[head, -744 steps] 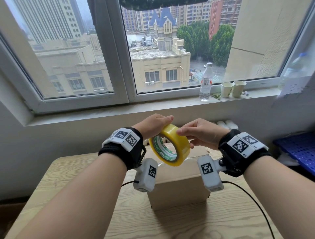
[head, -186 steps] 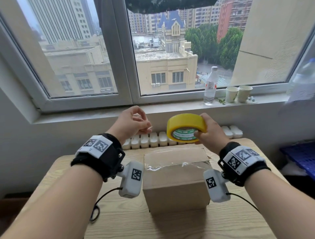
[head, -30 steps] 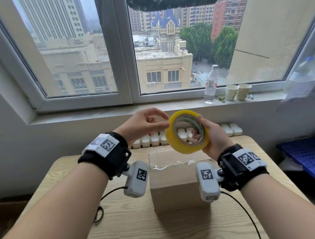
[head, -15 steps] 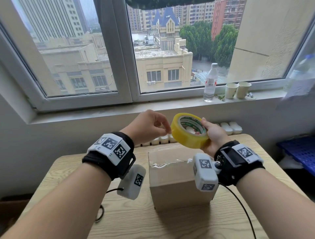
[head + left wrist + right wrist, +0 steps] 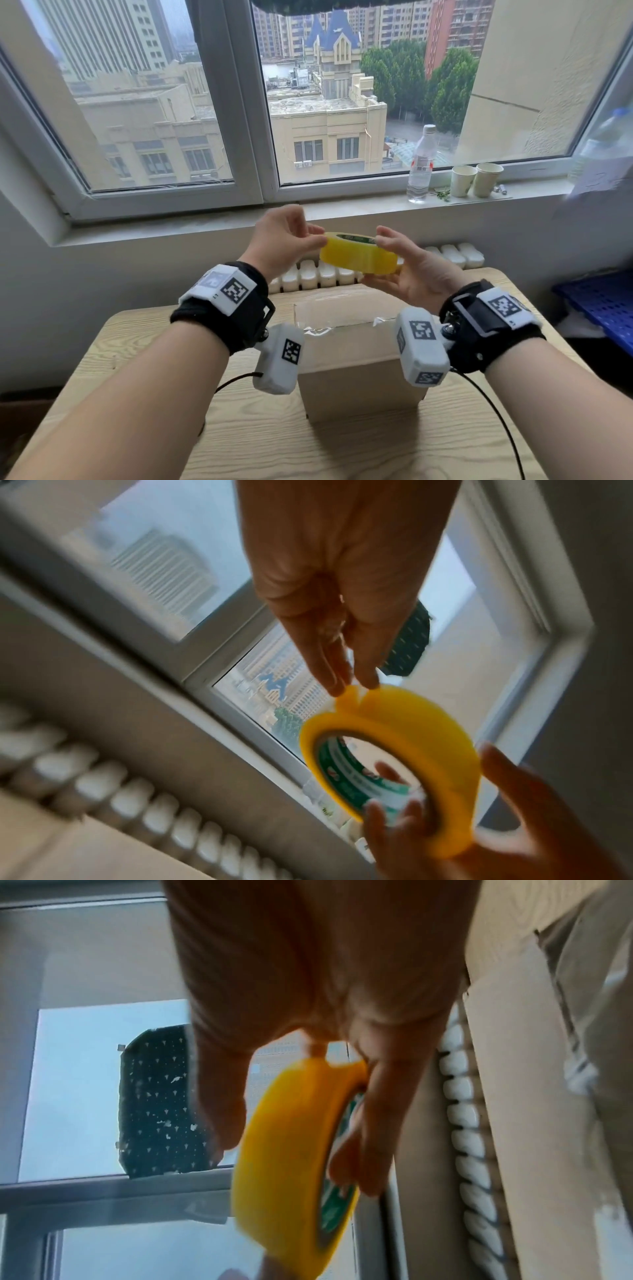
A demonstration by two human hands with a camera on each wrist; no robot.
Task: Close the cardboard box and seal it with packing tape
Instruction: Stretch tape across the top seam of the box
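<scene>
A yellow tape roll (image 5: 359, 256) with a green core lies flat in the air above the closed cardboard box (image 5: 356, 356), which has clear tape across its top. My right hand (image 5: 400, 270) grips the roll from its right side, thumb on the outer band and fingers at the core (image 5: 346, 1156). My left hand (image 5: 291, 233) pinches a lifted tab of tape (image 5: 346, 699) at the roll's (image 5: 394, 761) left edge between thumb and fingertips. Both hands are raised well above the box.
The box stands on a wooden table (image 5: 144, 349) under a window sill. A radiator (image 5: 308, 275) runs behind the table. A water bottle (image 5: 420, 164) and two paper cups (image 5: 476, 180) stand on the sill. A blue crate (image 5: 603, 305) is at right.
The roll has tipped from tilted to flat and moved slightly up. My left hand's fingertips have closed on the tape end at its left edge.
</scene>
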